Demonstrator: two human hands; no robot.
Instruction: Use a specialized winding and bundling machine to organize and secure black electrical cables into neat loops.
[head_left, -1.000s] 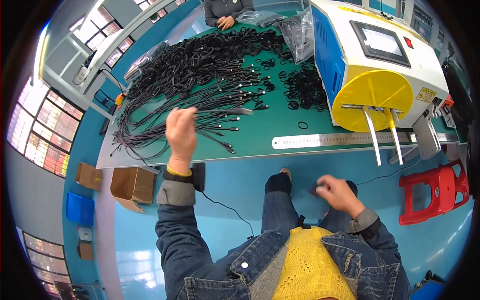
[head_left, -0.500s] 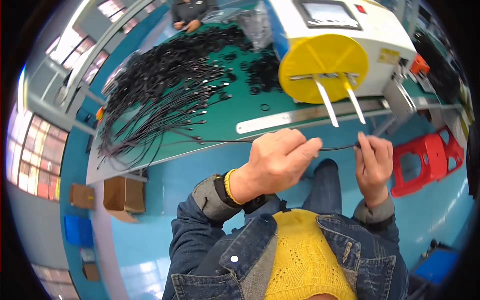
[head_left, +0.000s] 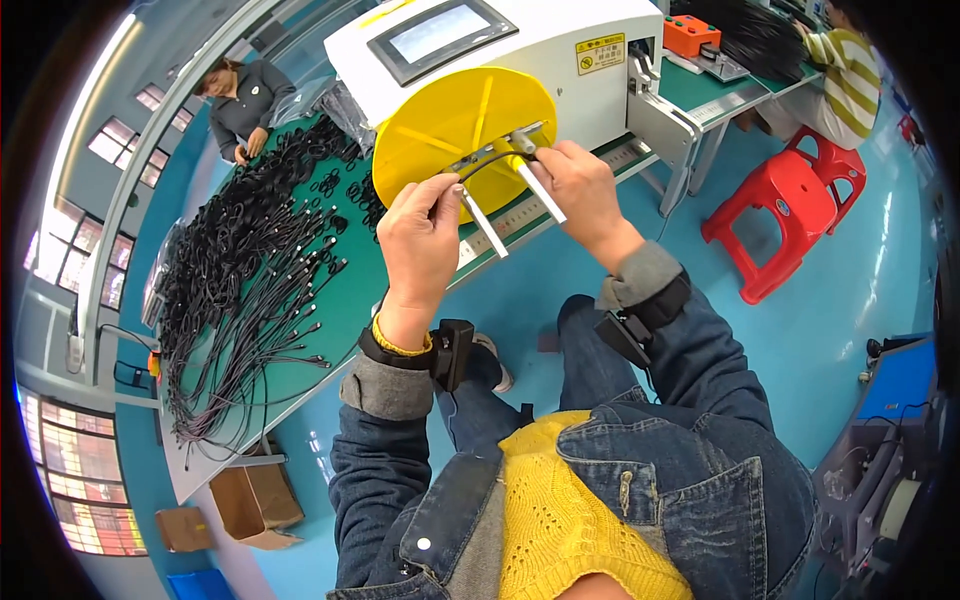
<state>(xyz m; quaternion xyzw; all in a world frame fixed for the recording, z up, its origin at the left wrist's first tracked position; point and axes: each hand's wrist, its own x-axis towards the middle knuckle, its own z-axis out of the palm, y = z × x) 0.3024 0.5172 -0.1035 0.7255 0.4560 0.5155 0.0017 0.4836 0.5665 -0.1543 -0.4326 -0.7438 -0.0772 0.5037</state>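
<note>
A black cable (head_left: 488,162) runs from one hand to the other, bowed slightly upward across the winding machine's yellow disc (head_left: 425,125). My left hand (head_left: 418,238) pinches one end of it beside the left white rod (head_left: 485,225). My right hand (head_left: 582,190) is closed on the cable near the right white rod (head_left: 541,192), its fingertips close to the disc's metal clamp. Both rods stick out from the disc toward me. Where the rest of the cable runs is hidden by my hands.
A big heap of black cables (head_left: 250,270) covers the green table (head_left: 350,290) at left. The white machine (head_left: 570,95) carries a screen (head_left: 440,38). Red stools (head_left: 775,215) stand at right, a cardboard box (head_left: 255,505) at lower left. A person (head_left: 245,105) sits behind the table, another (head_left: 840,75) at far right.
Both hands have moved up to the disc, bringing the cable with them and drawing closer together. My view has turned to the right, and the disc has rotated slightly.
</note>
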